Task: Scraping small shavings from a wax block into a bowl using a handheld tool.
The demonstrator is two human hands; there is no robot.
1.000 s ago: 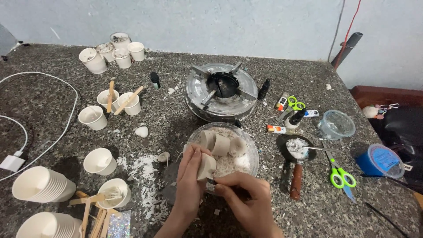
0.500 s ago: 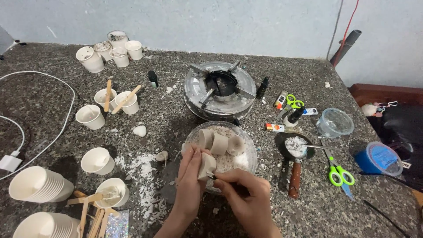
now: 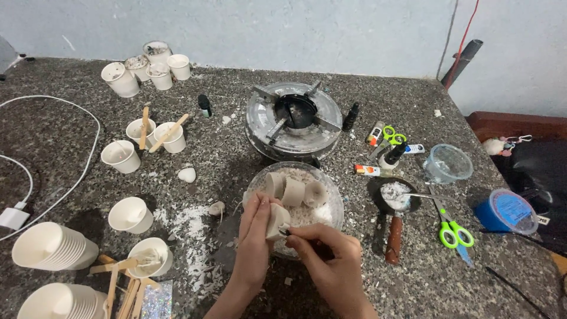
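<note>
Here, left hand (image 3: 255,227) curled round wax cup (image 3: 276,221), right hand (image 3: 328,255) pinching beside it

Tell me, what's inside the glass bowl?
The bowl holds three pale wax cup shapes lying on white crumbly flakes. The left hand and right hand cover its near part, so anything there is hidden.

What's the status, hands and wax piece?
Left hand grips wax cup-shaped piece over glass bowl. Right hand pinches small tool against it. Nothing blocking.
</note>
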